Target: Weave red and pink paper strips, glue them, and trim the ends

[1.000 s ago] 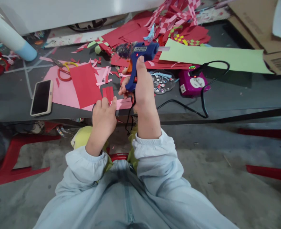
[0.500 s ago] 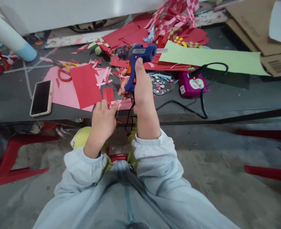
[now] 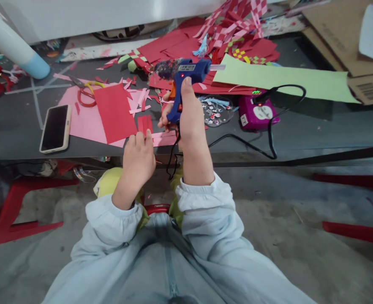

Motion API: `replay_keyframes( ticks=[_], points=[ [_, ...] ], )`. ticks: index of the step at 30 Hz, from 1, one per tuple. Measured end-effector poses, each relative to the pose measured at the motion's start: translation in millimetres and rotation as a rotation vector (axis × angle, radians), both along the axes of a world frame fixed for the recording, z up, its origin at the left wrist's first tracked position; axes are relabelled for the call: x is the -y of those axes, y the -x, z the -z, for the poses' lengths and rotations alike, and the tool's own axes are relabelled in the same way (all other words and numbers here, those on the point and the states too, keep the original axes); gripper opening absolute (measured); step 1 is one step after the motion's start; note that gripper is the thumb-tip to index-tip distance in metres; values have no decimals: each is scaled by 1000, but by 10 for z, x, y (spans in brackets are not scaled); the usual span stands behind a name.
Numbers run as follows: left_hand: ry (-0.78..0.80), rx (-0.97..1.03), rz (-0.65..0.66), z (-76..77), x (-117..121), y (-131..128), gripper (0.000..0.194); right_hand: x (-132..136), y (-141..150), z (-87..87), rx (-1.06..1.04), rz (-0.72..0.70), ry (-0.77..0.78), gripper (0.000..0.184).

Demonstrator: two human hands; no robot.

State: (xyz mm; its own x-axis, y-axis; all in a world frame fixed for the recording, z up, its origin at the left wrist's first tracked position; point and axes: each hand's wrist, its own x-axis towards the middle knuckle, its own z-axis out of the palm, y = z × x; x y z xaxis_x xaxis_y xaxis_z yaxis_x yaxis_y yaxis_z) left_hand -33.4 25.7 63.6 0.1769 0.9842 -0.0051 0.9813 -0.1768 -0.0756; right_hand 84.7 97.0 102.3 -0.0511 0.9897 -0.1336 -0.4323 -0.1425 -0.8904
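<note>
My right hand (image 3: 191,112) is wrapped around the handle of a blue hot glue gun (image 3: 189,71) with an orange trigger. A small red light glows on its side, and a clear glue stick pokes out of its rear end, toward the right. Its nozzle end points left and looks dark and crusted. My left hand (image 3: 138,156) rests at the table's front edge, palm down, thumb apart from the fingers. Beside its thumb lies a folded pink paper strip (image 3: 164,138); a small red paper piece (image 3: 145,124) lies just beyond. The left fingertips are partly hidden.
Left of my hands lie a red sheet (image 3: 115,112), pink paper, scissors (image 3: 88,93) and a phone (image 3: 55,128). A purple power adapter (image 3: 257,112) with a black cord, a tray of beads (image 3: 217,112), green paper (image 3: 284,76) and cardboard (image 3: 338,33) are to the right.
My left thumb has lifted off the pink strip and drawn back toward the fingers. The glue gun stays in my right hand, almost unmoved.
</note>
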Motion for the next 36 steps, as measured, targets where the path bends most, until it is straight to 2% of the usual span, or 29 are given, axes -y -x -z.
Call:
replay_keyframes(
  ticks=[5,11,16,20,27,32,36],
  points=[
    [-29,0,-16,28,-17,-9,58,16,-9,-25,19,3,2,48],
    [-11,4,11,-5,1,2,58,-11,5,7,14,11,7,53],
    [-2,-4,27,7,11,4,63,-65,28,76,-22,15,4,57],
    [0,-2,-14,16,-6,-17,67,-23,23,68,-16,15,-35,55],
    [13,-19,-67,-16,-62,-63,58,-38,-34,86,45,-48,-59,46],
    [-22,-17,-52,6,-62,-41,56,-47,3,71,-16,34,-16,48],
    [-48,-4,-39,24,-61,-20,54,3,5,11,-22,15,-32,47]
  ],
)
